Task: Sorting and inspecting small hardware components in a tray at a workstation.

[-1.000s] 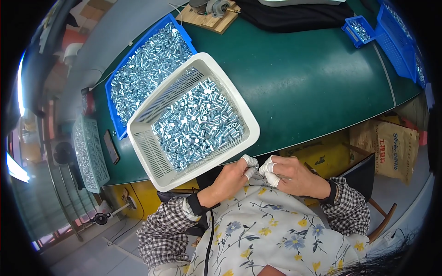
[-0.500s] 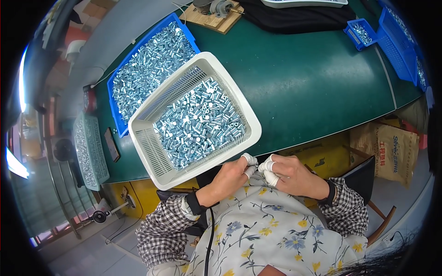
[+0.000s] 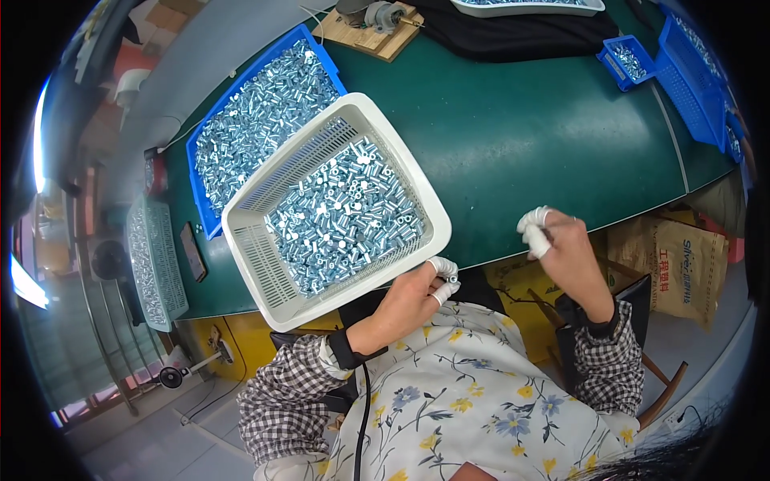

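My left hand [image 3: 407, 299], white coverings on its fingertips, is pinched around a small silver metal sleeve [image 3: 453, 280] at the near right corner of a white slotted basket [image 3: 440, 232]. Many similar metal sleeves [image 3: 353, 212] lie heaped in that basket. My right hand [image 3: 568, 248] is up over the table's near edge, apart from the left. Its covered fingertips are closed together, and whatever may be between them is hidden.
Behind the white basket, and partly under it, is a blue tray [image 3: 330, 70] full of metal pieces. A green basket [image 3: 172, 276] and a phone [image 3: 192, 251] are at left. Blue bins [image 3: 690, 100] stand far right on the green table [image 3: 513, 136]. A chair [image 3: 642, 321] is behind my right arm.
My hands were together in front of the basket. The right has moved away, up and to the right over the table; the left has shifted slightly right, its sleeve now visible.
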The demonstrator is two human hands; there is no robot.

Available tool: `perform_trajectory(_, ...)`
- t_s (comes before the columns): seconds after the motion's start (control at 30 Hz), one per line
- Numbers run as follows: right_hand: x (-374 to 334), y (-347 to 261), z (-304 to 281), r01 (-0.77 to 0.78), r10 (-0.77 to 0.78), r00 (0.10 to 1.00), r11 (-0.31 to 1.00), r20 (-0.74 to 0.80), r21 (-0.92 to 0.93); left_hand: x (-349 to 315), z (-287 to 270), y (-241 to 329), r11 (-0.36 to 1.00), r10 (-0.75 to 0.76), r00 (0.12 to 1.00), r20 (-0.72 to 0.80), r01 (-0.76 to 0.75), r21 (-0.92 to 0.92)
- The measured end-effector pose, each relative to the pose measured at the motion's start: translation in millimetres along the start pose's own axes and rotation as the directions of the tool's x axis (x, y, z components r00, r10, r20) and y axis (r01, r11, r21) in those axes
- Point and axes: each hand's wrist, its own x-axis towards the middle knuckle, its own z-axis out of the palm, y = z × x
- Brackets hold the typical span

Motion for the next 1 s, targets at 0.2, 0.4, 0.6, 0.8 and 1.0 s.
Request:
perform_trajectory(0.2, 35.8, 34.9, -39.2, -0.004, -0.024, 1.000, 0.546, -0.020, -0.838, -3.0, 1.7, 5.9, 0.980, -0.083, 0.997, 0.008, 0.083, -0.180)
perform_trajectory(0.4, 56.5, 42.2, -40.9, -0.050, -0.102, 0.988, 0.481, -0.113, -0.875, -4.9, 4.6, 7.5, 0.978, -0.103, 0.995, 0.003, 0.102, -0.180)
perform_trajectory(0.6, 25.3, 25.3, -14.4, 0.164, -0.200, 0.979, 0.889, -0.041, -0.428, 1.3, 3.2, 9.4, 0.990, 0.134, 0.989, -0.061, -0.136, -0.038)
perform_trajectory(0.8, -34.8, 40.8, 39.7, -0.453, 0.292, 0.876, 0.772, 0.384, 0.446, 12.9, 13.8, 21.4, 0.981, 0.174, 0.984, -0.024, -0.175, -0.083)
perform_trajectory(1.0, -36.3, 45.5, 32.5, -0.417, 0.282, 0.906, 0.716, 0.315, 0.559, 20.6, 19.4, 25.0, 0.983, 0.174, 0.984, 0.024, -0.172, -0.069)
